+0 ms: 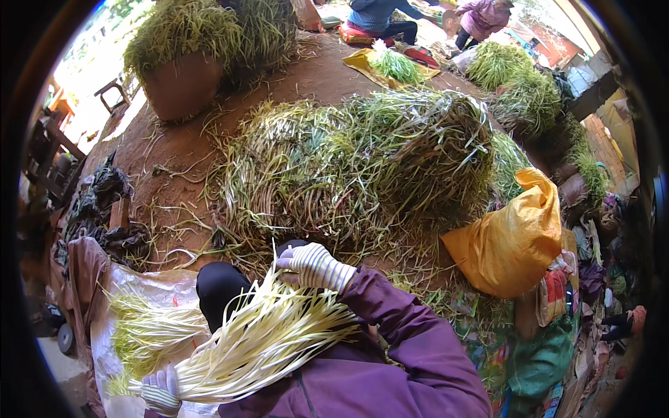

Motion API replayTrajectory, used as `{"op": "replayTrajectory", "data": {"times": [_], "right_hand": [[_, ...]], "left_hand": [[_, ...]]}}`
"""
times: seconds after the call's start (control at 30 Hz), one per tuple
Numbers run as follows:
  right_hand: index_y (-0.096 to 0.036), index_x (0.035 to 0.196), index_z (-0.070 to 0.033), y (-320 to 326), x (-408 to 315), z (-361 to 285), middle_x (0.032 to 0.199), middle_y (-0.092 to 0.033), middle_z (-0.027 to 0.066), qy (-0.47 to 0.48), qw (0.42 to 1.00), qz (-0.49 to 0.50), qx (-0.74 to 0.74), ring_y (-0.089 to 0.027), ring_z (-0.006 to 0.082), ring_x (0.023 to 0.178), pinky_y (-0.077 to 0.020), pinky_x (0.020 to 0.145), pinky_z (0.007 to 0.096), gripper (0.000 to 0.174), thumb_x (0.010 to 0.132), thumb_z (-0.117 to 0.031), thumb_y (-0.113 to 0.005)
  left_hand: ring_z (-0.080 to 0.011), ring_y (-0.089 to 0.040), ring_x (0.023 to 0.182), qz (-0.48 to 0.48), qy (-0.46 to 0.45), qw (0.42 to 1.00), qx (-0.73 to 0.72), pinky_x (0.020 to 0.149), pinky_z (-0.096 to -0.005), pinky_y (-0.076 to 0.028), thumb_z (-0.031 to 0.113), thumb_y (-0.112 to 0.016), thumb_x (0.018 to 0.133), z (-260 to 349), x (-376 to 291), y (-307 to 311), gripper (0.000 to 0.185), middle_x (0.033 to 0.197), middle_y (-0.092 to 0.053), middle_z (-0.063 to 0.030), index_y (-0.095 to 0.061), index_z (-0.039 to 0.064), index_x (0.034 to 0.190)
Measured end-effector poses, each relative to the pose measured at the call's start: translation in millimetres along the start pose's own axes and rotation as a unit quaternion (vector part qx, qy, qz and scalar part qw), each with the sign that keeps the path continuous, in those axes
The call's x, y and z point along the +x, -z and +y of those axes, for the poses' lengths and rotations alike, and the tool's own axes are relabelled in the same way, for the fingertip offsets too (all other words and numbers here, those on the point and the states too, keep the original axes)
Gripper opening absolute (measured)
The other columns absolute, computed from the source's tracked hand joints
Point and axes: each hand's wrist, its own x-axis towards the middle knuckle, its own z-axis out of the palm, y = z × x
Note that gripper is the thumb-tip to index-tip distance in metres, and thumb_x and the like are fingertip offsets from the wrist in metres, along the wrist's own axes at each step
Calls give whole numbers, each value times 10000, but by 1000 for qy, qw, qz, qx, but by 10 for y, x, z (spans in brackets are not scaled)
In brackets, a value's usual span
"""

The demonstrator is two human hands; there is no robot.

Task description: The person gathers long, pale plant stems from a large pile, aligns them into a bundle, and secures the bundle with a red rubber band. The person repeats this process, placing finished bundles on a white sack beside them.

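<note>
A loose bundle of long, pale yellow-white plant stalks (261,339) lies fanned across my lap. My left hand (161,392), in a striped knit glove, is closed around its gathered end at lower left. Over the upper edge of the bundle, my right hand (316,267) wears a matching glove, with its fingers curled on a few stalks. Just left of my knee (222,290), another bunch of pale stalks with yellow-green tips (151,326) rests on a white plastic sheet (172,285). A red tie shows beside that bunch.
A large heap of green stalks (334,162) stands before me on the earth floor (193,151). An orange woven sack (515,240) is at right, above a green sack (541,360). More stalks (183,36) are piled at upper left. Two people (379,21) work at the back.
</note>
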Motion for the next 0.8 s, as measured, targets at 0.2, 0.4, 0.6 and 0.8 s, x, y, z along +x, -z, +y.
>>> {"op": "replayTrajectory", "data": {"times": [0.2, 0.4, 0.6, 0.8], "right_hand": [[-618, 1080, -93, -14, -88, 9, 899, -641, 67, 62, 996, 31, -56, -641, 287, 778, -522, 619, 387, 247, 861, -206, -627], [-660, 973, -58, -17, -123, -66, 875, -680, 120, -18, 992, 121, -35, -668, 316, 767, -554, 655, 371, 163, 839, -150, -641], [-614, 695, -121, -216, -353, 189, 604, -571, 87, -239, 925, 63, -291, -582, 252, 521, -447, 443, 400, 168, 825, -209, -553], [-670, 1131, -145, 133, -1706, 848, 876, -683, 190, -397, 893, 13, -212, -652, 361, 773, -516, 690, 418, 303, 924, -337, -560]], "left_hand": [[-305, -523, 674, 3, 4, 1000, -19, 638, -455, -398, 165, -575, 705, 41, -29, -86, 484, 789, -531, -132, -560, -48, 1140], [-309, -537, 682, -19, 32, 999, -36, 634, -454, -414, 145, -571, 685, 176, -17, 135, 503, 800, -547, -140, -567, -44, 1151], [-310, -598, 756, 68, 40, 995, -56, 656, -440, -466, 142, -599, 681, 336, 194, 158, 435, 868, -607, -141, -607, 1, 1093], [-294, -535, 605, -26, 124, 991, -46, 632, -430, -460, 164, -583, 820, 530, -216, 329, 419, 705, -553, -69, -577, 108, 1235]]}}
